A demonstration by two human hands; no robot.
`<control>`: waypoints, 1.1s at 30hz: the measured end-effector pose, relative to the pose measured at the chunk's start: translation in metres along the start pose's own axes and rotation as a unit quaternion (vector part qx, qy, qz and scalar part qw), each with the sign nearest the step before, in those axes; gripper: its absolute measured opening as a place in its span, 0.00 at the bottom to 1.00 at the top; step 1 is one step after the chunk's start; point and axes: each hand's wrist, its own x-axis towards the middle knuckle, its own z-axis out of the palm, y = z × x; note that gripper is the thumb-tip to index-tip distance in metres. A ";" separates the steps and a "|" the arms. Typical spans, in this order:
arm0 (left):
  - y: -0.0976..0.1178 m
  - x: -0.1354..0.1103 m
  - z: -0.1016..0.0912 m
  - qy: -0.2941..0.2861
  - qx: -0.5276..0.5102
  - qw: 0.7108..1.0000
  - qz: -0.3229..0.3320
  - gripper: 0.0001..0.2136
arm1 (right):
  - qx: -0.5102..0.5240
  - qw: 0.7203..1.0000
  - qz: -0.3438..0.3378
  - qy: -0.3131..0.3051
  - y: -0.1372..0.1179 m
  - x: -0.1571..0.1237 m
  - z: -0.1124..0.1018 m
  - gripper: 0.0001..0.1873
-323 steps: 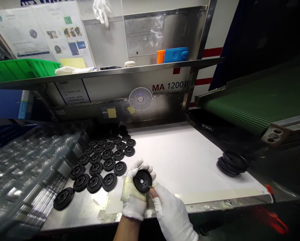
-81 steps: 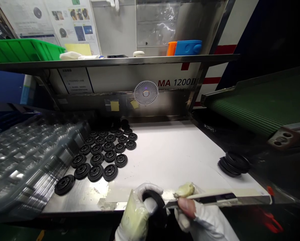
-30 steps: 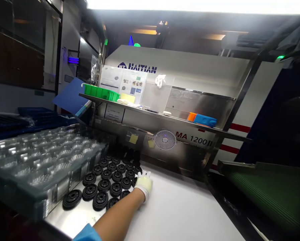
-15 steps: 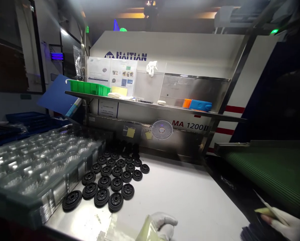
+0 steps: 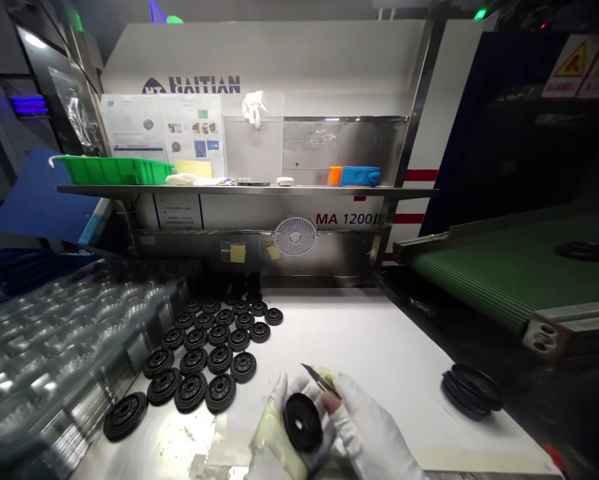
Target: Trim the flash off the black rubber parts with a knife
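My left hand (image 5: 272, 437), in a white glove with yellowish finger covering, grips a round black ribbed plastic wheel-like part (image 5: 307, 437) at the front of the table. Close against it is my right hand (image 5: 369, 427), also gloved, with one bare fingertip showing. It is closed on a slim knife (image 5: 319, 379) whose pointed blade slants up and left above the part. Whether the blade touches the part I cannot tell. Several similar black parts (image 5: 220, 392) lie in rows on the left of the white tabletop (image 5: 349, 327). A small pile of black parts (image 5: 472, 393) rests near the right edge.
Clear plastic trays (image 5: 74, 340) are stacked along the left. A green conveyor belt (image 5: 499, 280) runs at the right, with a black part (image 5: 587, 251) on it. Behind the table, a metal shelf (image 5: 259, 191) carries a green bin (image 5: 117, 171), and a small fan (image 5: 295, 237) hangs below.
My right hand has come from the far right to the middle with the knife. My left hand now holds a black part. The view has turned right, showing more of the conveyor.
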 end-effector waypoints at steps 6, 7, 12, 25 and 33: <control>0.026 -0.006 0.001 0.067 -0.143 0.987 0.039 0.05 | 0.013 0.998 0.016 -0.053 0.021 -0.022 0.011 0.12; 0.026 -0.008 0.002 0.068 -0.132 0.987 0.063 0.05 | -0.004 0.999 0.016 -0.049 0.023 -0.025 0.016 0.12; 0.017 -0.013 0.009 0.026 -0.107 0.991 0.079 0.03 | -0.156 0.988 0.008 -0.002 0.021 -0.029 0.032 0.15; 0.009 -0.001 0.019 0.063 -0.147 0.983 0.085 0.03 | -0.215 0.976 -0.025 0.035 0.031 -0.035 0.053 0.13; 0.010 -0.004 0.012 0.037 -0.089 0.992 0.078 0.12 | -0.203 0.977 -0.038 0.051 0.032 -0.034 0.058 0.13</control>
